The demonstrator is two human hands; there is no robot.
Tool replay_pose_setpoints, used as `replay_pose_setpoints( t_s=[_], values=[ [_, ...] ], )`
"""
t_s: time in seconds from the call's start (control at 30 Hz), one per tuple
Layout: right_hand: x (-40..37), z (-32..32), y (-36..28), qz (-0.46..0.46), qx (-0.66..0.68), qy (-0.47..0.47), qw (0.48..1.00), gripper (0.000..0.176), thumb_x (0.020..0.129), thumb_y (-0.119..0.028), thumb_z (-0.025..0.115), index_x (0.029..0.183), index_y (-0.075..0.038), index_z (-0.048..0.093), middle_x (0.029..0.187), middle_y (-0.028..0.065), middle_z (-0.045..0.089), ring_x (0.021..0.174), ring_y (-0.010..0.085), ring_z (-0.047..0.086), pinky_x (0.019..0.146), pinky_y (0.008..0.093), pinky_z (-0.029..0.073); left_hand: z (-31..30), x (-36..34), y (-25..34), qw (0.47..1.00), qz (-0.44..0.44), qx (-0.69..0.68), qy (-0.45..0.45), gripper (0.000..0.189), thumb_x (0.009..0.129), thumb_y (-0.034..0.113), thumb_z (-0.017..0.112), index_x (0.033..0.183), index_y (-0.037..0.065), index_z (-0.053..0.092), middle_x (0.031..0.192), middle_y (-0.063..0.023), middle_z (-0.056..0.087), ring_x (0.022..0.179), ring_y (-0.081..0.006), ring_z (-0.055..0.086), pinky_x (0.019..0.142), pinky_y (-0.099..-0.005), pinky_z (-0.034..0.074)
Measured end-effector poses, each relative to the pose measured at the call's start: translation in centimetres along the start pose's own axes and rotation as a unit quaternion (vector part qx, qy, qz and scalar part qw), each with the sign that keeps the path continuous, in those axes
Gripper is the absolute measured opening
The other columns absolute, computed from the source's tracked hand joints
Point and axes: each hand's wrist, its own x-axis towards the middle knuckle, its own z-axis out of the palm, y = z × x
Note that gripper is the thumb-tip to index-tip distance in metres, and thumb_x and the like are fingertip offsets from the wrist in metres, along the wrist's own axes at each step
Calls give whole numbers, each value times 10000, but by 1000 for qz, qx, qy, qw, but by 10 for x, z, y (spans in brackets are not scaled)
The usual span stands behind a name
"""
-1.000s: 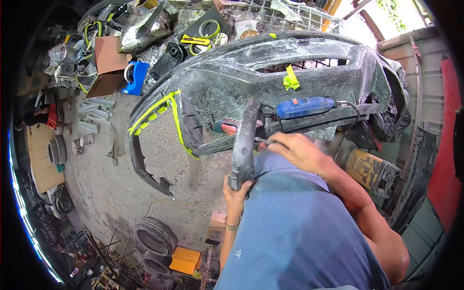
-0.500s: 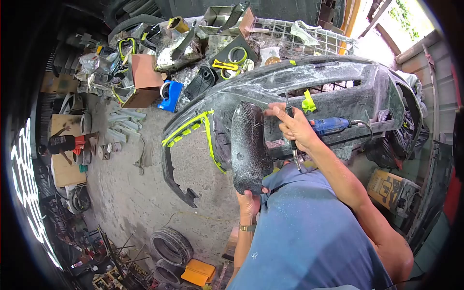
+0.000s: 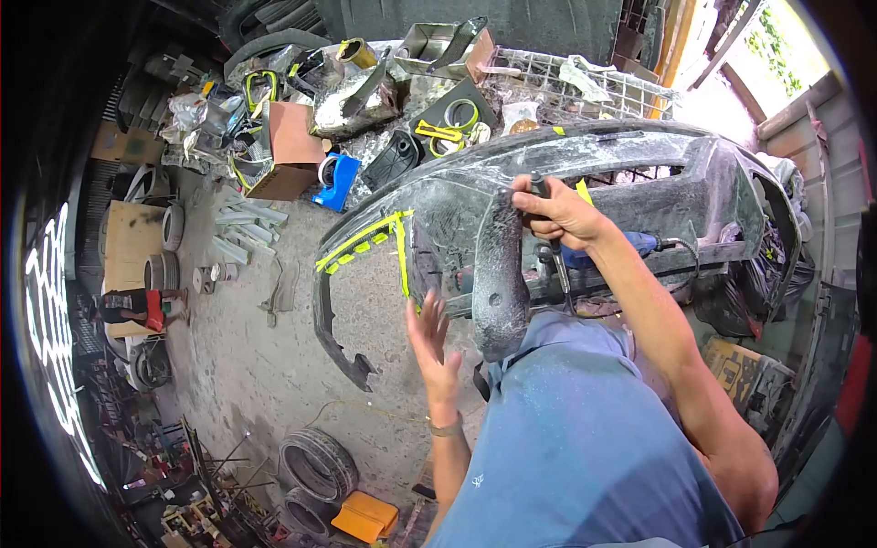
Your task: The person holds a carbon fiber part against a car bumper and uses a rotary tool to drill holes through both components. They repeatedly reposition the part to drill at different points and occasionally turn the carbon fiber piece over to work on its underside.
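My right hand (image 3: 565, 217) is closed around the black handpiece (image 3: 557, 256) of a flexible-shaft rotary tool, its fingers right at the upper end of a long dark plastic part (image 3: 498, 283). White dust speckles that part, which stands against my shirt front. My left hand (image 3: 435, 342) is open, palm turned toward the part and fingers stretched upward, apart from it. Behind my right wrist lies the blue rotary tool body (image 3: 635, 245) on a dusty black car bumper (image 3: 630, 205). Yellow-green tape (image 3: 370, 242) marks the bumper's left end.
Beyond the bumper, a cluttered bench carries a cardboard box (image 3: 290, 151), a blue tape dispenser (image 3: 337, 181), tape rolls (image 3: 461, 113) and a wire rack (image 3: 585, 80). Tires (image 3: 318, 464) and an orange object (image 3: 365, 516) lie on the floor. A person (image 3: 137, 308) stands far left.
My left hand has let go of the dark part's lower end and opened to its left. The part has turned narrower in view and shifted right. The person at far left has changed posture.
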Motion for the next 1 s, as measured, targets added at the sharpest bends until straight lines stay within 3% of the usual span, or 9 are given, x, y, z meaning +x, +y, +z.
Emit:
replay_pose_setpoints(
  t_s=[0.2,0.23,0.33,0.4,0.43,0.53,0.63,0.93,1.0],
  values=[
    [15,33,-17,18,-132,-104,986,210,911,-269,718,1002,-107,620,675,-93,465,485,-7,300,418,203,195,6,34,-5,931,-218,20,-293,638,808,160,809,1337,2,490,1242,-91,611,1124,-169,572,969,-335,456],
    [15,39,-16,-3,-155,-80,985,221,911,-267,718,1030,-104,626,676,-93,477,494,-9,300,430,203,203,16,30,-10,957,-169,-6,-237,412,833,73,770,1185,-13,573,1098,-37,661,1001,-117,598,899,-287,482],
    [9,42,-15,-83,-284,-4,955,278,921,-218,693,1133,-61,606,728,-71,491,600,12,403,525,198,329,28,25,-17,974,-172,-32,-147,385,851,77,755,1179,-7,570,1099,-52,659,996,-124,604,889,-286,487],
    [8,24,2,-292,-387,138,864,327,901,-211,709,1150,-39,585,878,-23,535,823,68,499,761,232,426,30,19,-25,976,-175,-35,-123,336,870,74,734,1153,-10,573,1082,-60,663,972,-124,611,866,-279,495],
    [-13,32,-5,-152,-400,161,889,338,930,-230,639,1173,-22,530,1026,57,530,1022,159,506,964,300,384,29,16,-35,981,-162,-23,-99,331,874,77,731,1150,-13,573,1074,-64,666,963,-125,614,861,-280,497],
    [-43,13,30,-200,-486,143,839,360,960,-285,561,1175,-23,441,1020,126,553,946,240,563,888,378,437,31,4,-49,986,-160,0,-53,322,878,80,728,1143,-18,574,1044,-68,673,933,-124,619,850,-283,500],
    [-72,20,49,-75,-484,107,865,292,978,-272,510,1103,-22,424,985,203,514,990,413,568,830,472,431,36,0,-59,990,-138,4,-3,281,876,80,729,1106,-10,596,1023,-60,677,897,-118,620,817,-276,506],
    [-95,52,55,-11,-647,63,760,274,960,-283,577,1026,-23,518,941,163,636,877,381,643,744,484,512,45,4,-80,988,-146,49,-2,131,893,86,712,900,16,601,734,20,615,638,-55,526,566,-242,429],
    [-92,55,52,101,-679,84,722,283,959,-311,578,1032,-37,583,970,160,666,841,398,647,709,487,505,51,4,-76,987,-153,34,32,151,901,91,704,843,23,582,706,34,581,608,-44,494,528,-237,393]
  ],
)
